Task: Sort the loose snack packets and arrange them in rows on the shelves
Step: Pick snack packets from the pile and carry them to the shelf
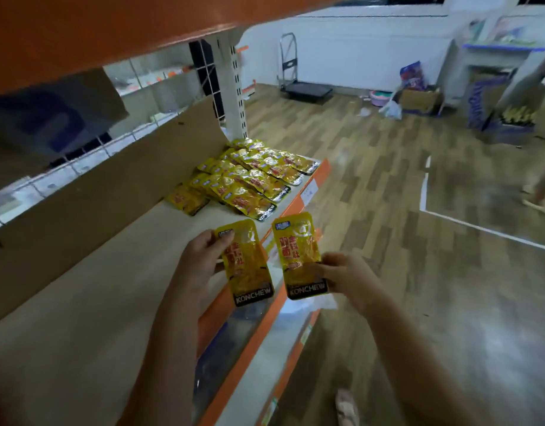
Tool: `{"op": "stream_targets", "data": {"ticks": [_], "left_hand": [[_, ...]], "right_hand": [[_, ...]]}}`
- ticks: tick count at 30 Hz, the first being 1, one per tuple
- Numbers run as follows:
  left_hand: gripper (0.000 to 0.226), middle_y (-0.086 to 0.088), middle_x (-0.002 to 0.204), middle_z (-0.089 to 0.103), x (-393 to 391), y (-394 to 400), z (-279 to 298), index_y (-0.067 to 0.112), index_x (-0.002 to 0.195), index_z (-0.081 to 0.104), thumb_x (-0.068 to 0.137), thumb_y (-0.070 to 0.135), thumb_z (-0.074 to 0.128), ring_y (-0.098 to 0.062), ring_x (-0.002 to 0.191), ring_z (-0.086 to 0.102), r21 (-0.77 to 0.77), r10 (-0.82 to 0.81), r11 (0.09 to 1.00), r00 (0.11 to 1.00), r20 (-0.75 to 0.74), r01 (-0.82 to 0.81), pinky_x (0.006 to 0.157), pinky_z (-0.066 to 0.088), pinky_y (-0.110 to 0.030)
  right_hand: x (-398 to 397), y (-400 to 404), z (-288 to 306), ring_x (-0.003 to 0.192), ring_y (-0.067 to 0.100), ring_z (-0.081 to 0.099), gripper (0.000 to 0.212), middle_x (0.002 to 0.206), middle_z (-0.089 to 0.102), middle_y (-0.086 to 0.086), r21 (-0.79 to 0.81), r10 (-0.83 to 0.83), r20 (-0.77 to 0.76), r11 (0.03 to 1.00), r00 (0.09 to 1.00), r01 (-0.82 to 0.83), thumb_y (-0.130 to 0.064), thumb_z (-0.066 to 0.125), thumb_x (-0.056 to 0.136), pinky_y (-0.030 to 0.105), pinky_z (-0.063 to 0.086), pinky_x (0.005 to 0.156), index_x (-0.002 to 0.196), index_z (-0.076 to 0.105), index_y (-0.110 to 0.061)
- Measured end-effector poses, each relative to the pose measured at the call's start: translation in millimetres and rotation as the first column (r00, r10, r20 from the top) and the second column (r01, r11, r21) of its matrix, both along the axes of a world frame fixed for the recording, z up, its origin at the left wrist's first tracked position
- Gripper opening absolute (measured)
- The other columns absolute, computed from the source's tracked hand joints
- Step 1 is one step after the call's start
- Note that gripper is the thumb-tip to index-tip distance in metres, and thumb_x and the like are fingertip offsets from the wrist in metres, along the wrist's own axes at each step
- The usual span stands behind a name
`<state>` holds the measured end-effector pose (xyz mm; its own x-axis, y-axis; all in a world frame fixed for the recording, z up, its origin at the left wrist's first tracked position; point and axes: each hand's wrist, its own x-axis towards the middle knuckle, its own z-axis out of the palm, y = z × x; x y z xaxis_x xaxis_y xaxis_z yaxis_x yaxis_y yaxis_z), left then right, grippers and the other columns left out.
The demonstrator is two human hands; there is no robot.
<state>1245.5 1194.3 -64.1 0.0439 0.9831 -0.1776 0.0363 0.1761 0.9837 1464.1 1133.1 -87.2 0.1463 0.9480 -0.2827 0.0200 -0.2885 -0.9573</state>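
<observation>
My left hand (200,259) grips one yellow snack packet (249,269) by its left edge, above the front edge of the cream shelf (95,302). Just to its right, my right hand (345,275) pinches a second yellow snack packet (298,250) at its lower right side. Both packets face me upright, side by side and a little apart. Further along the shelf, several identical yellow packets (252,179) lie in overlapping rows near the white upright post (231,87).
An orange shelf (80,29) hangs overhead and a brown cardboard back panel (111,186) runs behind the cream shelf. Lower orange-edged shelves (258,342) sit below. Across the wooden floor stand a platform trolley (305,87) and cardboard boxes (418,99); another person's feet (541,198) are at right.
</observation>
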Motion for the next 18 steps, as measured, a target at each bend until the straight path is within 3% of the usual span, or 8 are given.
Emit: {"op": "stream_targets", "data": {"ticks": [2,5,7,10,12,15,18], "left_hand": [[0.012,-0.010,0.084,0.062,9.3,21.0,-1.8,0.009,0.089,0.063,0.091,0.020,0.059,-0.022,0.082,0.060,-0.011,0.078,0.997,0.997,-0.028,-0.078,0.074,0.052,-0.037],[0.018,-0.009,0.087,0.062,23.2,44.4,-1.2,0.004,0.099,0.062,0.093,0.020,0.057,-0.020,0.080,0.061,-0.023,0.219,0.975,0.976,-0.017,-0.219,0.061,0.055,-0.028],[0.015,-0.007,0.084,0.062,29.8,55.6,-0.7,0.006,0.094,0.062,0.094,0.020,0.056,-0.019,0.077,0.061,-0.046,0.297,0.954,0.955,-0.021,-0.297,0.056,0.054,-0.026],[0.015,-0.006,0.084,0.063,32.9,67.3,-2.5,0.014,0.085,0.063,0.095,0.023,0.055,-0.022,0.078,0.061,-0.084,0.410,0.908,0.911,-0.038,-0.412,0.076,0.053,-0.040],[0.015,-0.006,0.086,0.064,34.2,70.7,-2.4,0.018,0.084,0.063,0.095,0.023,0.054,-0.020,0.078,0.062,-0.087,0.477,0.874,0.878,-0.039,-0.479,0.072,0.053,-0.037],[0.017,-0.004,0.083,0.062,34.3,75.4,-0.8,0.020,0.081,0.060,0.096,0.020,0.053,-0.017,0.073,0.061,-0.083,0.556,0.827,0.831,-0.030,-0.556,0.056,0.052,-0.026],[0.016,-0.006,0.083,0.062,27.1,82.3,0.3,0.018,0.082,0.061,0.096,0.019,0.053,-0.018,0.073,0.061,-0.114,0.589,0.802,0.808,-0.014,-0.586,0.064,0.050,-0.030]], "right_hand": [[15.1,31.8,-1.1,0.067,0.021,0.063,0.007,0.077,0.065,0.014,-0.006,0.081,0.019,0.997,0.997,-0.081,-0.004,0.067,0.082,0.026,0.053,0.061,0.076,0.067,-0.007],[34.1,78.8,1.8,0.067,0.020,0.065,0.014,0.075,0.067,0.010,0.005,0.219,-0.006,0.976,0.976,-0.219,-0.001,0.065,0.083,0.029,0.054,0.064,0.074,0.068,-0.011],[42.3,105.0,6.1,0.066,0.019,0.065,0.016,0.076,0.067,0.010,-0.012,0.308,0.012,0.951,0.951,-0.308,-0.001,0.064,0.084,0.027,0.055,0.062,0.075,0.069,-0.013],[47.8,136.3,10.6,0.068,0.023,0.065,0.017,0.078,0.067,0.012,-0.033,0.420,-0.020,0.907,0.908,-0.420,0.001,0.062,0.085,0.031,0.057,0.066,0.077,0.069,-0.013],[47.7,153.1,12.2,0.070,0.021,0.066,0.017,0.082,0.069,0.012,-0.032,0.487,-0.080,0.871,0.870,-0.491,0.001,0.059,0.087,0.033,0.057,0.071,0.082,0.069,-0.011],[43.2,174.6,12.7,0.068,0.015,0.064,0.016,0.080,0.067,0.007,-0.031,0.547,-0.110,0.832,0.830,-0.553,-0.002,0.056,0.090,0.024,0.057,0.061,0.085,0.068,-0.012],[34.9,193.2,13.2,0.061,0.008,0.064,0.015,0.069,0.067,-0.001,-0.036,0.631,-0.133,0.767,0.764,-0.640,-0.002,0.054,0.092,0.021,0.055,0.059,0.086,0.066,-0.009]]}}
